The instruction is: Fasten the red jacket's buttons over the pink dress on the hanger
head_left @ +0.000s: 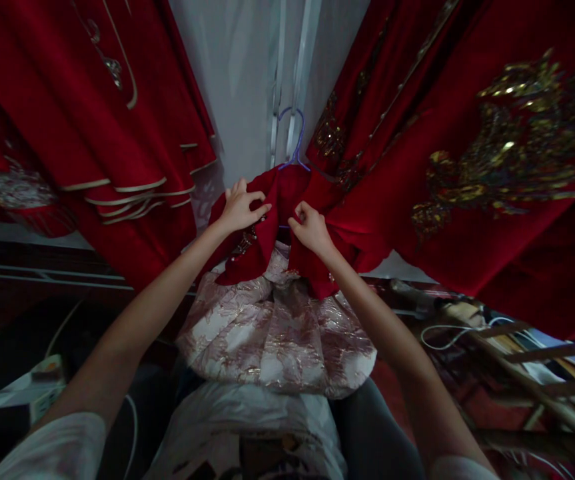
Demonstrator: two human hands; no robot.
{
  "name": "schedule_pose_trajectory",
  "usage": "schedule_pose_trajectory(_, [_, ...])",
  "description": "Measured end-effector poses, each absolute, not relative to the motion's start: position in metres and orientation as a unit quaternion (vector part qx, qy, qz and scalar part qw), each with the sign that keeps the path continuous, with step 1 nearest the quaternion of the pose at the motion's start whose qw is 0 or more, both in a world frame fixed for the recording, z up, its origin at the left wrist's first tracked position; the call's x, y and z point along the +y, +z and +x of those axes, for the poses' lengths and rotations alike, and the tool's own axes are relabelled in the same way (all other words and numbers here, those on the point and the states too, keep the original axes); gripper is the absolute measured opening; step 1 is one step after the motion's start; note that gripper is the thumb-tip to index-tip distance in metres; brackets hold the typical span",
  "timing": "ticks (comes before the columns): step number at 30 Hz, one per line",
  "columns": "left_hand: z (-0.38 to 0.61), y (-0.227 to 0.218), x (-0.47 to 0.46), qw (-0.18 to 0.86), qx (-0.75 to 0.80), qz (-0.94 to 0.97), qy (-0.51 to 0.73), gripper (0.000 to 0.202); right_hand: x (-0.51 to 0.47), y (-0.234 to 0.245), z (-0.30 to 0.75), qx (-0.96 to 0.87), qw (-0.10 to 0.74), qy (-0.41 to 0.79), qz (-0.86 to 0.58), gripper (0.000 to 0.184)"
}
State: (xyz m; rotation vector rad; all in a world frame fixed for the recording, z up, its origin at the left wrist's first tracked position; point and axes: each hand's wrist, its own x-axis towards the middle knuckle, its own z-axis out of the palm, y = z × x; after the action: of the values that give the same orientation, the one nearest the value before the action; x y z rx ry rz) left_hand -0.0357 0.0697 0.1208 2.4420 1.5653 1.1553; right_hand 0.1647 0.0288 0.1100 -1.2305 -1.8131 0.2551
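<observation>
A small red jacket (260,250) with beaded trim hangs on a purple hanger (298,137) straight ahead of me. Its front stands apart in the middle. My left hand (243,208) is on the left front panel, thumb and forefinger closed at its edge. On the other side, my right hand (311,228) pinches the right front edge, its fingers curled. Below the jacket spreads a pink and white brocade skirt (277,340) with a metallic sheen, reaching my lap. Whether the skirt is joined to the jacket I cannot tell.
Red garments with pale piping (137,153) hang at the left. Red cloth with gold sequins (497,153) hangs at the right. A metal rail (294,67) runs up the pale wall. A wooden rack (532,373) with papers and a white cable stands low at the right.
</observation>
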Motion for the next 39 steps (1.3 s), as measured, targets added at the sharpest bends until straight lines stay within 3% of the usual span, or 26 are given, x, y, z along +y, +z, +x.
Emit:
schedule_pose_trajectory(7, [-0.005, 0.107, 0.027, -0.06, 0.484, 0.779, 0.394, 0.016, 0.023, 0.106, 0.183, -0.74, 0.445, 0.137, -0.485, 0.017])
schedule_pose_trajectory(10, [0.012, 0.094, 0.011, -0.041, 0.452, 0.796, 0.401, 0.016, 0.023, 0.102, 0.185, -0.747, 0.441, 0.154, -0.473, 0.016])
schedule_pose_trajectory(22, [0.022, 0.073, 0.025, 0.23, 0.412, 0.72, 0.509, 0.021, 0.008, 0.085, 0.182, -0.719, 0.508, 0.078, -0.468, 0.013])
schedule_pose_trajectory(27, [0.038, 0.082, 0.035, 0.387, 0.366, 0.609, 0.587, 0.019, 0.005, 0.082, 0.185, -0.692, 0.535, 0.226, -0.428, 0.017])
schedule_pose_trajectory(32, [0.044, 0.09, 0.029, 0.489, 0.338, 0.577, 0.56, 0.007, 0.01, 0.083, 0.188, -0.633, 0.589, 0.351, -0.359, 0.028])
schedule_pose_trajectory(35, [0.042, 0.083, 0.028, 0.478, 0.344, 0.582, 0.56, 0.012, 0.015, 0.081, 0.189, -0.634, 0.581, 0.372, -0.35, 0.03])
schedule_pose_trajectory(39, [0.04, 0.072, 0.031, 0.381, 0.376, 0.61, 0.584, 0.024, 0.019, 0.075, 0.191, -0.63, 0.583, 0.372, -0.352, 0.03])
